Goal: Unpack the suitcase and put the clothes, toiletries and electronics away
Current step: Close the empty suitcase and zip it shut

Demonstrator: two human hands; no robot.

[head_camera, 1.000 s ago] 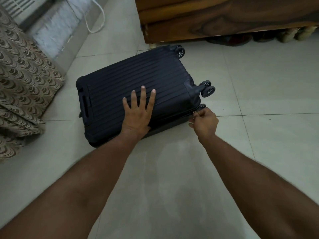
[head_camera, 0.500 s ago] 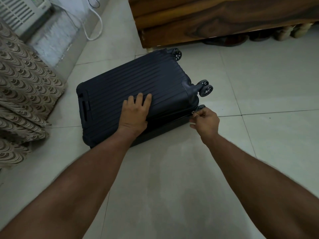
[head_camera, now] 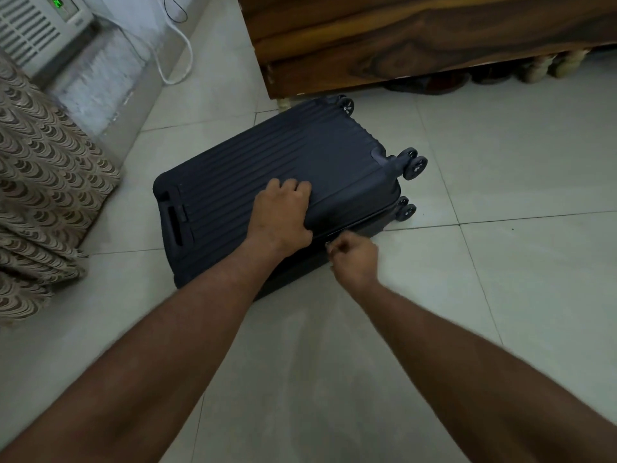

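Observation:
A dark navy ribbed suitcase [head_camera: 293, 162] lies flat and closed on the tiled floor, wheels to the right, handle end to the left. My left hand [head_camera: 280, 215] rests on its lid near the front edge, fingers curled over the ribs and thumb at the seam. My right hand [head_camera: 354, 259] is at the front side of the case, fingers pinching the zip pull [head_camera: 329, 243] along the seam. The contents are hidden.
A wooden bed frame [head_camera: 400, 45] stands just behind the suitcase, with shoes [head_camera: 521, 73] under it. A patterned curtain [head_camera: 43, 182] hangs at the left. A white appliance [head_camera: 36, 31] and a cable [head_camera: 180, 58] sit at the back left.
My right hand has slid left along the front seam, away from the wheels, with the zip pull. The fingers of my left hand have curled from flat on the lid.

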